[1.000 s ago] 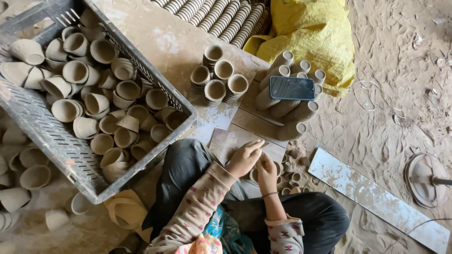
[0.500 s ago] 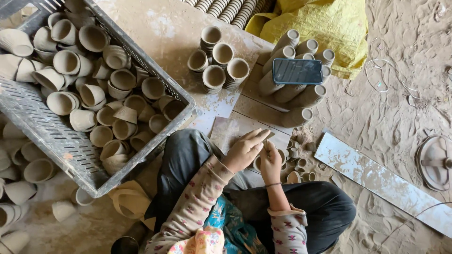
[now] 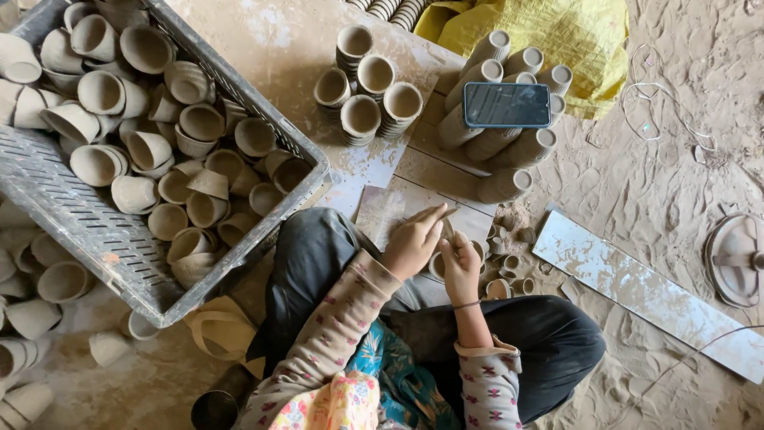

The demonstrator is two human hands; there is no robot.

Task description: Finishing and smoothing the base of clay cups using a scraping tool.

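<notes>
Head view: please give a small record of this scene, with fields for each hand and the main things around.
left hand: holds a thin flat tool against a small clay cup
right hand: grips the same cup from the other side
crate: grey plastic, full of unfired clay cups, beside the person's left knee
upright stacks: five short piles of cups on the board ahead
lying stacks: long cup stacks on their sides, a dark phone on top
yellow sack: behind those stacks
</notes>
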